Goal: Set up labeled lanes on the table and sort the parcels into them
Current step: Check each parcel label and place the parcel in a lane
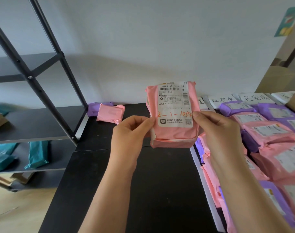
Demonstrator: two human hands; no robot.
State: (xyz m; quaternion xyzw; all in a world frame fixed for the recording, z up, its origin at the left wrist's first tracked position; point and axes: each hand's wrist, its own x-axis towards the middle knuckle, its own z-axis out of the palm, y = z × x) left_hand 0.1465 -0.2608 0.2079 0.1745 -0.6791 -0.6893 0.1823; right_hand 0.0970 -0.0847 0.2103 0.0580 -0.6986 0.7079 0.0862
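between both pinching hands (131,130) (215,130), pink parcel (174,132)

Both bare forearms were extended forward and upward, with the hands raised level with each other. The left hand (131,130) gripped the left edge of the pink parcel (174,133), thumb on its front face and fingers curled behind. The right hand (215,130) gripped the right edge in the same manner, and the two hands held the parcel upright between them.
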